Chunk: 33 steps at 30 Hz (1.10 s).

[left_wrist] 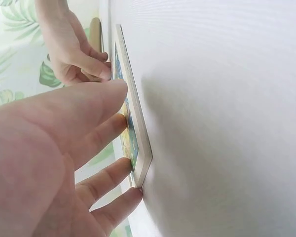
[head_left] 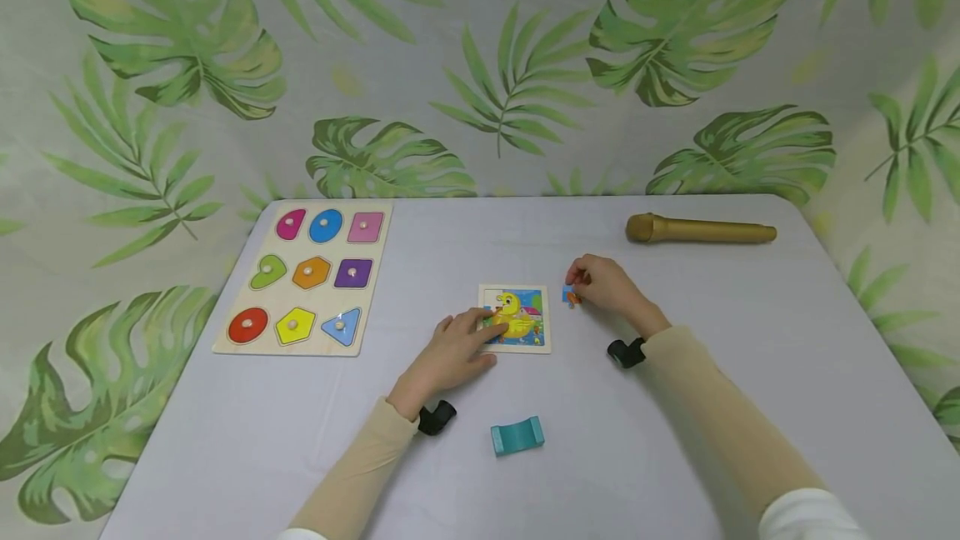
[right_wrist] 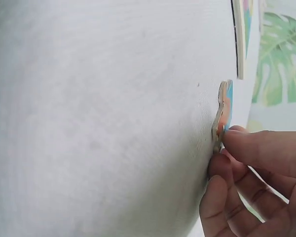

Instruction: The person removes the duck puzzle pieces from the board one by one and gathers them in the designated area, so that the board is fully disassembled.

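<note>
A small wooden duck jigsaw puzzle (head_left: 528, 325) lies flat on the white table, its yellow duck showing inside a pale frame. My left hand (head_left: 452, 354) rests on its left side, fingers spread and fairly straight over the picture and frame. Just right of the puzzle, my right hand (head_left: 609, 283) pinches a blue and orange puzzle piece (right_wrist: 228, 107) between thumb and fingertips. That piece is tilted up close to the tabletop in the right wrist view. Part of the duck picture is hidden under the left fingers.
A wooden shape board (head_left: 238, 293) with colourful knobbed pieces lies at the left. The gold microphone-shaped object (head_left: 701, 230) is at the back right. Nearer the front sits a teal curved block (head_left: 517, 437). A leaf-patterned cloth (head_left: 390, 73) hangs behind the table.
</note>
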Each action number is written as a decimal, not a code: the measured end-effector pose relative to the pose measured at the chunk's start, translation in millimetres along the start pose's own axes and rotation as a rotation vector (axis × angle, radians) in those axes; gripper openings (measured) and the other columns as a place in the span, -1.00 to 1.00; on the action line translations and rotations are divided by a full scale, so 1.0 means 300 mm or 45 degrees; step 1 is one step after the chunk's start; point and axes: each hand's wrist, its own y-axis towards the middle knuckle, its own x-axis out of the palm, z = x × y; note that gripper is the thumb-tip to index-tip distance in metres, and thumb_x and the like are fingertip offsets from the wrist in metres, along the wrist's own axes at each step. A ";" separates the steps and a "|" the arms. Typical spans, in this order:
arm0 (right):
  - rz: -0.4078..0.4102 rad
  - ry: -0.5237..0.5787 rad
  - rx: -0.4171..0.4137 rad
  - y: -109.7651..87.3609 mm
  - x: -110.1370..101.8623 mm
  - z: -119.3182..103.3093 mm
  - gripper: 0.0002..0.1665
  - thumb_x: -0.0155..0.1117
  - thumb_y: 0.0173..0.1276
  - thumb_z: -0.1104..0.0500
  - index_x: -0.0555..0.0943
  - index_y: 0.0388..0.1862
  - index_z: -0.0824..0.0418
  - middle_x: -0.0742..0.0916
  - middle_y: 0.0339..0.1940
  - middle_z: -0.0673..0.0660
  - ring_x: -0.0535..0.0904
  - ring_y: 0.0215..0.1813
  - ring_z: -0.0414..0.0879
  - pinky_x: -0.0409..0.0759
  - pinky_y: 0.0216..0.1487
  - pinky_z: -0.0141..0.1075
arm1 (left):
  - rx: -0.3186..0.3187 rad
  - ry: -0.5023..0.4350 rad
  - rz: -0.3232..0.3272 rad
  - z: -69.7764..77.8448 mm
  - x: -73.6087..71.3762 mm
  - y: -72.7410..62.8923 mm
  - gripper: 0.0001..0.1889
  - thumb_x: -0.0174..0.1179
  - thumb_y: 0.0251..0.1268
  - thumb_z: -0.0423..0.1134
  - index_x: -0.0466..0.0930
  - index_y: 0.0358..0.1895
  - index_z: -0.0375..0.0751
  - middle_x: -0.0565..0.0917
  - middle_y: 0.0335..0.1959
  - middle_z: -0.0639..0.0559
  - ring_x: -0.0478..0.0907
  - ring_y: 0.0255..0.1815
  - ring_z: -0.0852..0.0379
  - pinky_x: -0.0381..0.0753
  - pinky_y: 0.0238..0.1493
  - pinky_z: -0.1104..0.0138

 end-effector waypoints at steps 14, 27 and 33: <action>-0.032 0.241 0.019 0.023 0.022 -0.053 -0.88 0.24 0.33 0.33 0.63 -0.17 0.31 0.64 -0.27 0.16 0.52 -0.28 0.00 0.52 -0.36 -0.29 | 0.036 -0.052 -0.039 -0.009 0.007 0.010 -0.50 0.11 0.41 -0.11 0.37 0.36 -0.14 0.23 0.41 -0.10 0.03 0.45 -0.08 -0.01 0.33 -0.17; -0.286 0.181 -0.188 0.081 0.122 -0.167 -0.64 0.24 0.23 0.42 0.63 0.02 0.28 0.61 -0.09 0.16 0.50 -0.10 0.03 0.51 -0.01 -0.13 | 0.120 -0.018 -0.098 -0.007 0.003 0.033 -0.48 0.09 0.42 -0.10 0.32 0.40 -0.10 0.19 0.47 0.04 0.06 0.44 -0.04 0.11 0.22 -0.10; -0.325 0.116 -0.153 0.094 0.143 -0.190 -0.57 0.20 0.17 0.44 0.65 0.03 0.20 0.51 -0.06 0.19 0.44 -0.08 0.06 0.49 -0.01 -0.13 | 0.114 -0.010 -0.103 -0.003 0.004 0.036 -0.48 0.10 0.42 -0.11 0.33 0.40 -0.11 0.20 0.46 0.02 0.07 0.43 -0.06 0.13 0.23 -0.11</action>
